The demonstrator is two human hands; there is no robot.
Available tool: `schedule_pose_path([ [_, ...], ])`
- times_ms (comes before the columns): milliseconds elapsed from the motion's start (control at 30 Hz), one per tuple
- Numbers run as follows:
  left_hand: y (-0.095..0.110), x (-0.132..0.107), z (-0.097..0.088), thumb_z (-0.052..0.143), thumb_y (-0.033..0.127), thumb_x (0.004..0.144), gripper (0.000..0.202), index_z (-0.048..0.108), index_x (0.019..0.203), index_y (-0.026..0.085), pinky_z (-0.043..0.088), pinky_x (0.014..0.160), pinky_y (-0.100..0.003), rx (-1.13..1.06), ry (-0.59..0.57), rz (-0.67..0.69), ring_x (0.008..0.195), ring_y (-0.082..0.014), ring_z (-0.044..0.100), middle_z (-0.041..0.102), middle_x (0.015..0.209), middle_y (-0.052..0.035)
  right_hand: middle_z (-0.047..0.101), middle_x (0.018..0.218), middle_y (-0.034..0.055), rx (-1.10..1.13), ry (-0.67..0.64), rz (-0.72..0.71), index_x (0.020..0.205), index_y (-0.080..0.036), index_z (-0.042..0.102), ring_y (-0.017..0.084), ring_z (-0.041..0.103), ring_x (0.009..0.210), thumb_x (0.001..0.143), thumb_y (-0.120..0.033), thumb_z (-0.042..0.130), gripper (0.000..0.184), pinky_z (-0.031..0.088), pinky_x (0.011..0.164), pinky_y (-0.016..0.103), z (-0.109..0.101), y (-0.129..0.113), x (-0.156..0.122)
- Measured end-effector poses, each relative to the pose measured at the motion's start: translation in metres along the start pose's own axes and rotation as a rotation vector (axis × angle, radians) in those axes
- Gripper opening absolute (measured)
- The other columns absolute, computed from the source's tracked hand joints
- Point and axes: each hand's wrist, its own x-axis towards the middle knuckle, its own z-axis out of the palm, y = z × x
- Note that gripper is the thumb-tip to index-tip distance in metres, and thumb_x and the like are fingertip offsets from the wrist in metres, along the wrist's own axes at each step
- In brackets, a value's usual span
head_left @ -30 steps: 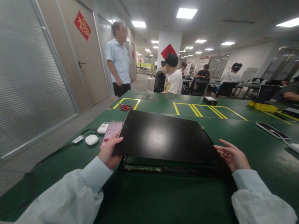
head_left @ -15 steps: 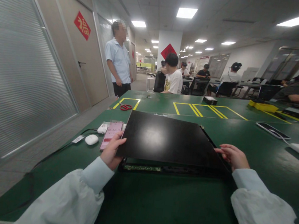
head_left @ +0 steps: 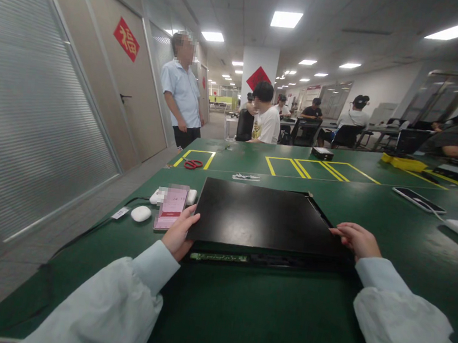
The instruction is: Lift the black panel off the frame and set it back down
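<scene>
A flat black screen panel (head_left: 263, 216) lies tilted over a dark frame (head_left: 276, 260). Along the near side of that frame a green circuit board strip (head_left: 220, 258) shows below the panel. My left hand (head_left: 180, 232) is closed on the panel's left edge, thumb on top and fingers mostly hidden underneath. At the right edge, my right hand (head_left: 358, 240) has its fingers pinched together at the border of panel and frame; exactly which part the fingertips grip is hard to see.
Left of the panel lie a phone (head_left: 171, 209), a white rounded case (head_left: 140, 214) and a cable. Red scissors (head_left: 193, 164) and thin white strips (head_left: 246, 178) lie beyond. Another phone (head_left: 418, 200) is at right on the green table (head_left: 260, 322). Several people are farther back.
The panel's left side has come down and shifted slightly right, together with my left hand. The white strips behind it show more fully. My right hand has barely moved.
</scene>
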Motion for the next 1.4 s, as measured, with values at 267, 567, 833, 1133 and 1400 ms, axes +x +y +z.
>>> schedule_pose_path([
  [267, -0.001, 0.001, 0.002, 0.074, 0.016, 0.073, 0.052, 0.066, 0.124, 0.018, 0.056, 0.089, -0.037, -0.002, -0.073, -0.031, 0.109, -0.0283, 0.068, 0.076, 0.111, -0.0105, 0.064, 0.052, 0.0076, -0.146, 0.058, -0.116, 0.063, -0.019, 0.064, 0.022, 0.066, 0.058, 0.058, -0.028, 0.067, 0.010, 0.038, 0.041, 0.024, -0.004, 0.007, 0.007],
  [567, 0.001, 0.000, 0.002, 0.072, 0.013, 0.078, 0.043, 0.069, 0.121, 0.018, 0.058, 0.086, -0.036, -0.006, -0.041, -0.091, 0.109, -0.0271, 0.069, 0.076, 0.111, -0.0107, 0.067, 0.057, 0.0031, -0.430, 0.031, -0.193, 0.066, -0.022, 0.071, 0.017, 0.055, 0.049, 0.058, -0.037, 0.067, 0.018, 0.043, 0.050, 0.030, -0.014, 0.012, 0.017],
  [833, -0.001, 0.001, 0.003, 0.070, 0.019, 0.083, 0.029, 0.071, 0.112, 0.017, 0.059, 0.080, -0.033, -0.003, -0.027, -0.068, 0.103, -0.0253, 0.070, 0.075, 0.112, -0.0105, 0.063, 0.052, 0.0014, -0.554, 0.047, -0.156, 0.069, -0.022, 0.072, 0.019, 0.058, 0.050, 0.059, -0.038, 0.069, 0.020, 0.045, 0.055, 0.032, -0.011, 0.003, 0.008],
  [1133, -0.002, 0.001, 0.003, 0.065, 0.015, 0.083, 0.027, 0.066, 0.110, 0.019, 0.059, 0.078, -0.035, 0.004, 0.020, -0.037, 0.098, -0.0229, 0.070, 0.074, 0.105, -0.0072, 0.070, 0.061, 0.0024, -0.597, 0.006, -0.201, 0.071, -0.023, 0.073, 0.019, 0.062, 0.050, 0.062, -0.041, 0.066, 0.021, 0.047, 0.055, 0.031, -0.011, 0.002, 0.008],
  [1400, -0.001, -0.001, 0.004, 0.068, 0.014, 0.080, 0.030, 0.066, 0.109, 0.019, 0.059, 0.080, -0.036, 0.012, 0.009, -0.052, 0.101, -0.0241, 0.069, 0.074, 0.104, -0.0080, 0.070, 0.062, 0.0026, -0.676, 0.118, -0.315, 0.067, -0.025, 0.071, 0.021, 0.064, 0.059, 0.062, -0.041, 0.064, 0.019, 0.047, 0.062, 0.033, -0.003, 0.002, -0.001],
])
